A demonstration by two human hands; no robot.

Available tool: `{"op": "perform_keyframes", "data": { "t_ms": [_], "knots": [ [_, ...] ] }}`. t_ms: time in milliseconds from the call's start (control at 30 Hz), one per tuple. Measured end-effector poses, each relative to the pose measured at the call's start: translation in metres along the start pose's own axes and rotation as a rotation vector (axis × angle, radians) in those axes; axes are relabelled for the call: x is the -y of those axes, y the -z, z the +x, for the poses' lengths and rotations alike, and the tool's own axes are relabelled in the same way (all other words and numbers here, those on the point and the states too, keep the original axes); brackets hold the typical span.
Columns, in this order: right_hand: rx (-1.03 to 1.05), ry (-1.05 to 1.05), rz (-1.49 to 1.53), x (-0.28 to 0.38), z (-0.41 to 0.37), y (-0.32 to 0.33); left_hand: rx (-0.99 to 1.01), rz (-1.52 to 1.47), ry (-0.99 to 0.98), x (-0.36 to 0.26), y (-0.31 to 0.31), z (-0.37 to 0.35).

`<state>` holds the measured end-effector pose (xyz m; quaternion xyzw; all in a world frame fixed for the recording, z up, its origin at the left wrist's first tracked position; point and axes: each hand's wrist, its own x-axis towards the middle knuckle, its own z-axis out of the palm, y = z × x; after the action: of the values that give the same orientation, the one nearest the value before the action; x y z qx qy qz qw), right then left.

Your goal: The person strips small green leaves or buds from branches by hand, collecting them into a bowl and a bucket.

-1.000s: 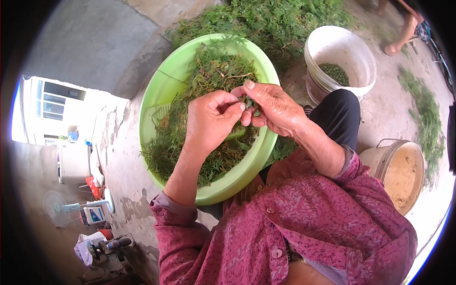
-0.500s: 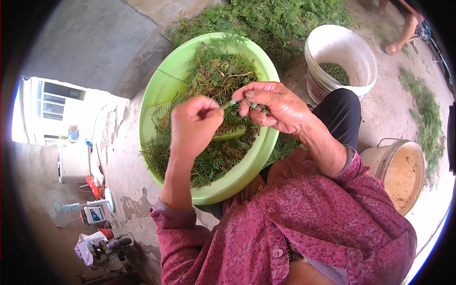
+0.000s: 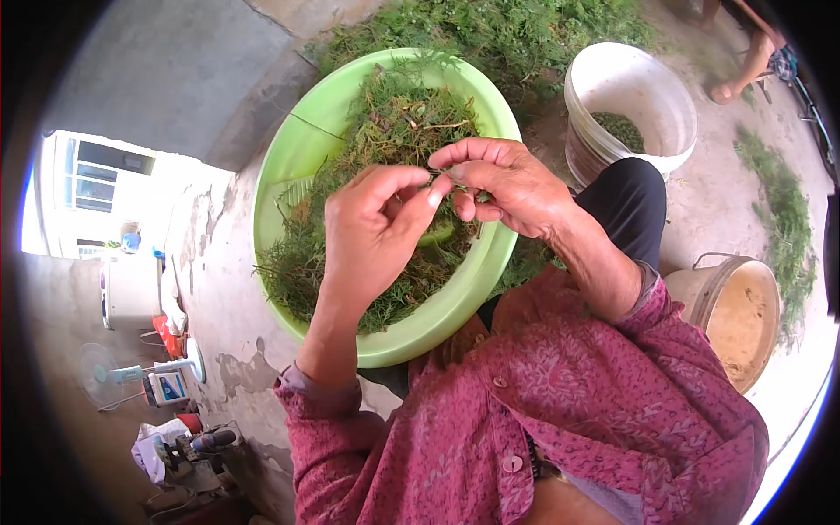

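Above a light green plastic basin (image 3: 289, 166), my two hands meet at the fingertips. My left hand (image 3: 376, 219) is pinched, thumb against forefinger, right at the fingers of the other hand; what lies in the pinch is too small to make out. My right hand (image 3: 512, 185) is curled round a few small green cones, mostly covered by its fingers, with bits of green showing between them. Below both hands, feathery evergreen sprigs (image 3: 411, 114) fill much of the basin, some browned and some hanging over its rim.
A white bucket (image 3: 582, 96) with small green cones (image 3: 618, 131) inside stands beyond my knee. More evergreen branches (image 3: 490, 44) lie behind the basin. A second bucket (image 3: 739, 324) is at the right. Another person's leg (image 3: 748, 66) shows at top right. A fan (image 3: 131, 374) stands at left.
My left hand has moved right and slightly up, bringing its thumb and forefinger against my right fingertips. My right fingers have closed in, hiding more of the green cones.
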<state>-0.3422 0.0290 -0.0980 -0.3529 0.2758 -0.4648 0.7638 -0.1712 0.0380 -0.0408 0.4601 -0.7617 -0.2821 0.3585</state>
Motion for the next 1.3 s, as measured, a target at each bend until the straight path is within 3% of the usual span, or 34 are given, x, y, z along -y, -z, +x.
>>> {"op": "perform_keyframes", "data": {
  "t_ms": [100,267,400,467,500,567,1100,1167,1233,1300],
  "knots": [
    [0.002,0.016,-0.054,-0.006,0.001,0.0,0.046,-0.084,-0.019,0.008,-0.012,0.006],
    [-0.043,0.107,-0.112,-0.009,-0.002,-0.003,0.236,-0.205,0.214,-0.002,-0.013,0.008],
    [-0.068,0.136,-0.082,-0.008,-0.006,-0.01,0.282,-0.081,0.248,0.002,-0.012,0.009],
    [-0.046,0.145,-0.076,-0.008,-0.005,-0.009,0.297,-0.169,0.426,-0.006,-0.013,0.011],
    [-0.028,0.154,-0.07,-0.009,-0.005,-0.008,0.297,-0.169,0.426,-0.004,-0.015,0.01],
    [-0.008,0.148,-0.09,-0.008,-0.005,-0.005,0.159,-0.462,0.365,0.007,-0.022,0.007],
    [-0.04,0.163,-0.116,-0.008,-0.005,-0.006,-0.116,-0.484,0.395,0.014,-0.017,-0.008],
    [-0.034,0.143,-0.063,-0.006,-0.004,-0.003,0.038,-0.271,0.321,0.016,0.001,-0.016],
    [-0.015,0.129,0.07,-0.007,-0.002,0.001,0.399,0.152,0.249,0.03,0.023,-0.025],
    [-0.008,0.14,0.059,-0.008,-0.001,0.002,0.57,0.551,0.222,0.038,0.033,-0.036]
  ]
}}
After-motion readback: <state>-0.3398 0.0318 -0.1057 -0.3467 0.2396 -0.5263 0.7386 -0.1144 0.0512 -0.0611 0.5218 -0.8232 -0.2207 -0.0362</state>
